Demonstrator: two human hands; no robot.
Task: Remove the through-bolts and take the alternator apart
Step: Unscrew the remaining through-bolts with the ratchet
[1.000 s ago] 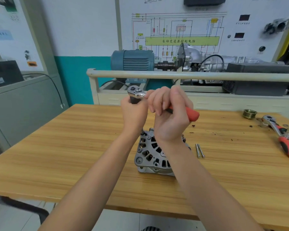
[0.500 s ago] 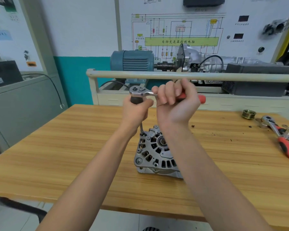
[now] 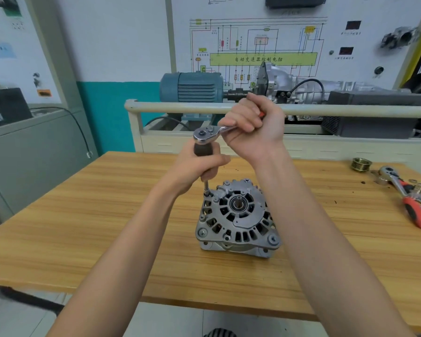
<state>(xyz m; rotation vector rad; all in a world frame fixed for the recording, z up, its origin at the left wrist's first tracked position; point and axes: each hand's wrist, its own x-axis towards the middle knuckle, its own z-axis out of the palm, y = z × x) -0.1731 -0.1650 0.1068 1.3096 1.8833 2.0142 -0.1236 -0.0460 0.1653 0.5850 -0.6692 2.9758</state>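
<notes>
A silver alternator (image 3: 238, 216) stands on the wooden table (image 3: 83, 227), its vented end face up and the shaft bearing showing. A chrome ratchet (image 3: 206, 135) with a long extension stands upright on a through-bolt at the housing's far left rim (image 3: 207, 193). My left hand (image 3: 199, 166) grips the dark extension grip just under the ratchet head. My right hand (image 3: 253, 127) is wrapped round the ratchet's orange handle, which points away to the right; only a bit of orange shows.
A brass pulley (image 3: 361, 164) lies at the table's right rear. Beside it lie a second ratchet (image 3: 394, 178) and orange-handled tools (image 3: 416, 212). Behind the table stands a trainer bench with a rail (image 3: 180, 108), a blue motor (image 3: 192, 87) and a gearbox.
My right hand has swung the ratchet handle away from me, from pointing right toward the far right. The camera has tilted, so the alternator's face is now uncovered.
</notes>
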